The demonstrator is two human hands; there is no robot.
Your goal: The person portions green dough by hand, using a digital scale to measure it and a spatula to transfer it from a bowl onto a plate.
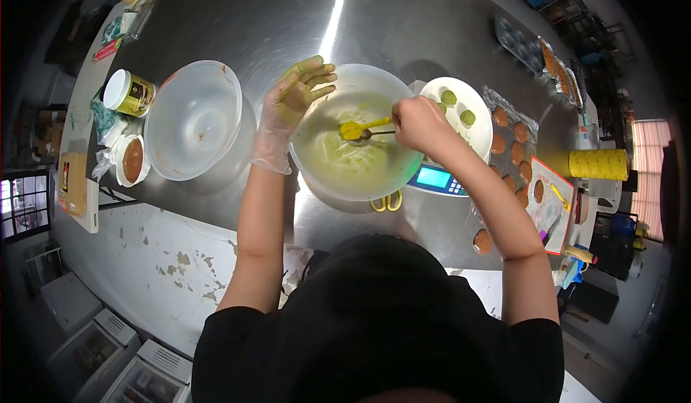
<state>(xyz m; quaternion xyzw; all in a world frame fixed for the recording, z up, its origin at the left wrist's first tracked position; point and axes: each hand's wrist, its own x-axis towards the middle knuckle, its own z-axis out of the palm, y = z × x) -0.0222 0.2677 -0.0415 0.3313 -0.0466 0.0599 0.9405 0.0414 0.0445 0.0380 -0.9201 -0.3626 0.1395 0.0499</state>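
Observation:
A clear plastic bowl [403, 176] smeared with green batter sits on a digital scale [436, 179]. My left hand [294, 102], in a thin green-stained glove, rests open against the bowl's left rim. My right hand [417, 124] grips a yellow spatula [358, 127] together with a dark-handled spoon, whose tips lie in the batter at the bowl's middle. A white plate [481, 137] with three green balls stands just right of my right hand.
An empty clear bowl [193, 119], a small cup of brown paste [132, 160] and a lidded jar [128, 93] stand to the left on the steel table [403, 21]. Brown discs [515, 152] lie on a sheet at right, beside a yellow cylinder [599, 164]. Yellow scissors [387, 202] lie under the bowl's near edge.

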